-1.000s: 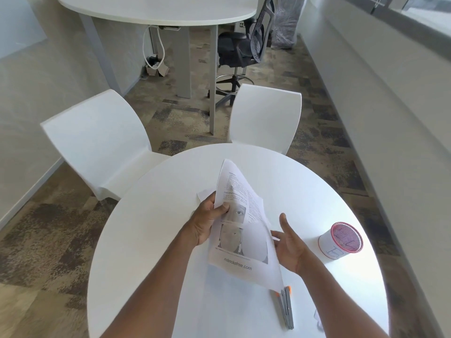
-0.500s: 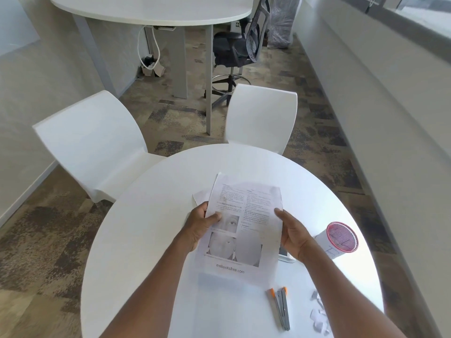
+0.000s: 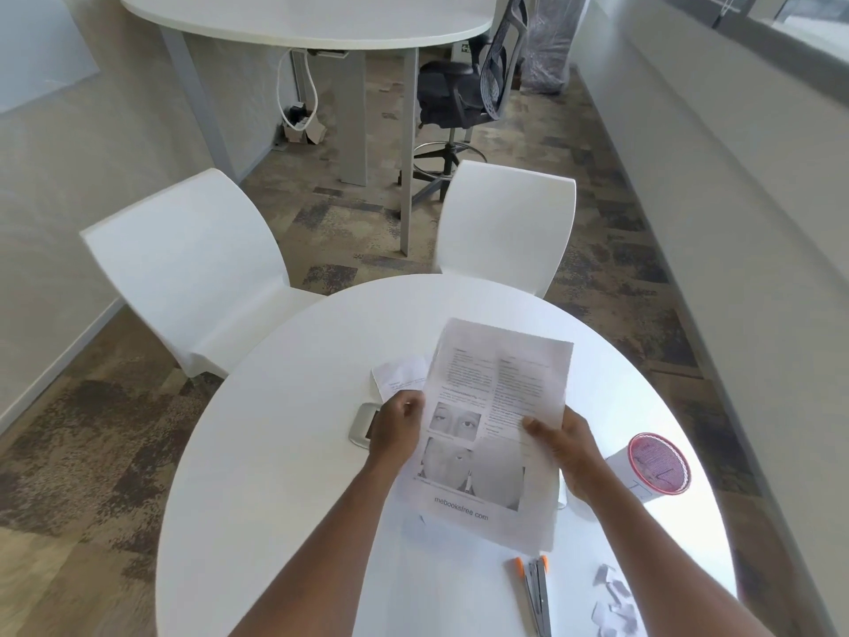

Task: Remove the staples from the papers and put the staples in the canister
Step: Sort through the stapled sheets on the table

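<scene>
I hold a printed paper (image 3: 496, 406) with text and grey photos above the round white table (image 3: 285, 452). My left hand (image 3: 397, 427) grips its left edge and my right hand (image 3: 563, 445) grips its right edge. A white canister (image 3: 650, 468) with a red patterned top stands to the right of my right hand. A staple remover (image 3: 535, 590) with orange tips lies near the table's front edge. No staple is visible on the sheet.
Another sheet (image 3: 397, 377) lies behind the held paper. A grey flat device (image 3: 363, 425) sits by my left hand. Small paper scraps (image 3: 613, 604) lie at the front right. Two white chairs (image 3: 197, 268) stand beyond the table.
The paper was curled up in my left hand alone; my right hand took its right edge and it now hangs flat between both hands. The view shifted slightly right.
</scene>
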Available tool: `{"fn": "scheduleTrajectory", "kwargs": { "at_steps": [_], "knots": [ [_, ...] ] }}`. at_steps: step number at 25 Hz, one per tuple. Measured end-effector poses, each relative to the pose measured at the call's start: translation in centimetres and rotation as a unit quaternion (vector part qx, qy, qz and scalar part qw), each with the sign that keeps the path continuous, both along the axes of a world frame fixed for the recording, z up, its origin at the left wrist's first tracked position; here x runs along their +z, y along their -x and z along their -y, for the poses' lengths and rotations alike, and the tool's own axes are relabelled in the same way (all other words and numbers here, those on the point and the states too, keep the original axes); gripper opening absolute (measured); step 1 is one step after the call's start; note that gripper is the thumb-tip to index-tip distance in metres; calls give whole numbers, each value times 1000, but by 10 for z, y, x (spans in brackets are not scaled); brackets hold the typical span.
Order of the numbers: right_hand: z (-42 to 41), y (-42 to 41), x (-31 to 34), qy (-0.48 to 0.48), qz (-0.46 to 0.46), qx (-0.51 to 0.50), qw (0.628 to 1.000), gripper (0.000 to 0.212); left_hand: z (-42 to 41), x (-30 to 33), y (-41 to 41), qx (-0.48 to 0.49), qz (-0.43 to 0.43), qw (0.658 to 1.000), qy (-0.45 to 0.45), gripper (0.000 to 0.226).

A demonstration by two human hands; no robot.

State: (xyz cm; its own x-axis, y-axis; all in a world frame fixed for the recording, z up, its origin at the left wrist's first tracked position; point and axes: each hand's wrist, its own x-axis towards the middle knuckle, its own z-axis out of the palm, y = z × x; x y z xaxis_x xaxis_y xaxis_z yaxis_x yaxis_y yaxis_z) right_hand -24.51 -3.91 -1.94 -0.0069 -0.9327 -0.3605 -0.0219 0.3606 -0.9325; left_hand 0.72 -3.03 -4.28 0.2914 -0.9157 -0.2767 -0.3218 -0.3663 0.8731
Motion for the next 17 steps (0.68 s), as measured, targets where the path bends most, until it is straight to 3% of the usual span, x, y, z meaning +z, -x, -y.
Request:
{"fn": "scheduleTrajectory", "kwargs": {
  "at_steps": [2,5,11,14,17],
  "knots": [
    [4,9,-3,2,-10,-3,1000,36,7,-13,-3,88,118,986,-82,29],
    [5,27,-4,-5,-14,-27,1000,39,12,-25,-8,70,210,958,-183,54],
    [14,51,-18,-34,-34,-59,997,23,21,-43,7,52,312,923,-220,79],
    [19,61,-17,-38,-36,-73,996,20,26,-46,13,44,338,915,-217,77],
    [23,68,-18,-40,-32,-80,995,19,34,-45,12,61,287,930,-222,59]
  ]
}}
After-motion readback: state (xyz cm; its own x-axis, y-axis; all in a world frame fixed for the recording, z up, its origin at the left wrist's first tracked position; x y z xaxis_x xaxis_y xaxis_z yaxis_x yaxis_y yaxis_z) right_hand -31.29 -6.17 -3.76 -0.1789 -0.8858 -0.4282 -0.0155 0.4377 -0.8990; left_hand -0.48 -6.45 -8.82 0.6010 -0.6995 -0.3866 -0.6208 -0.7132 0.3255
